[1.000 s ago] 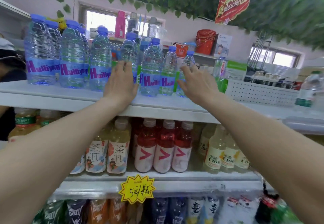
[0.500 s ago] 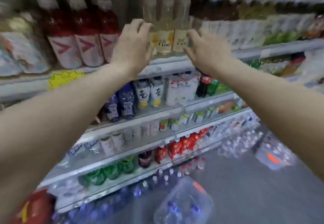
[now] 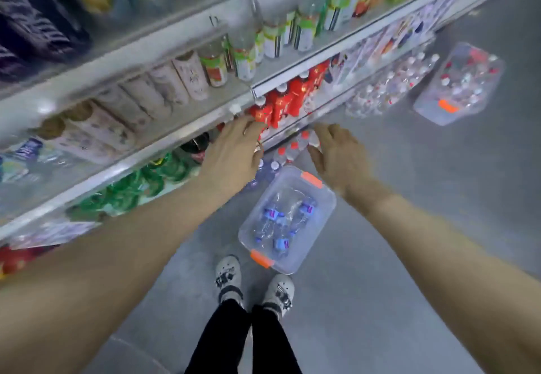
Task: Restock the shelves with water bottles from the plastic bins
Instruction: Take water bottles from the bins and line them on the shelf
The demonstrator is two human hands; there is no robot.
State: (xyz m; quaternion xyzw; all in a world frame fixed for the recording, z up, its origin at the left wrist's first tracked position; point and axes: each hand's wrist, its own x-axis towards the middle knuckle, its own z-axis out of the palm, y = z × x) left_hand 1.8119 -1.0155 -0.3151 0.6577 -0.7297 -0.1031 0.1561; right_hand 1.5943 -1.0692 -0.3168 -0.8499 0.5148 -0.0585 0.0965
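A clear plastic bin with orange latches sits on the grey floor just ahead of my feet. Inside it lie a few water bottles with blue caps and blue labels. My left hand hangs in the air above the bin's far left side, fingers loosely bent, holding nothing. My right hand hovers above the bin's far right corner, fingers relaxed and empty. Both arms reach forward and down. The view is blurred by motion.
Shelves full of drinks run along the left and back. Red-capped bottles stand on the floor by the shelf base. A second clear bin of bottles sits at the far right. My shoes are below the near bin.
My view has swung from the top shelf's water bottles down to the floor. Both hands left the shelf and dropped toward the bin, still empty.
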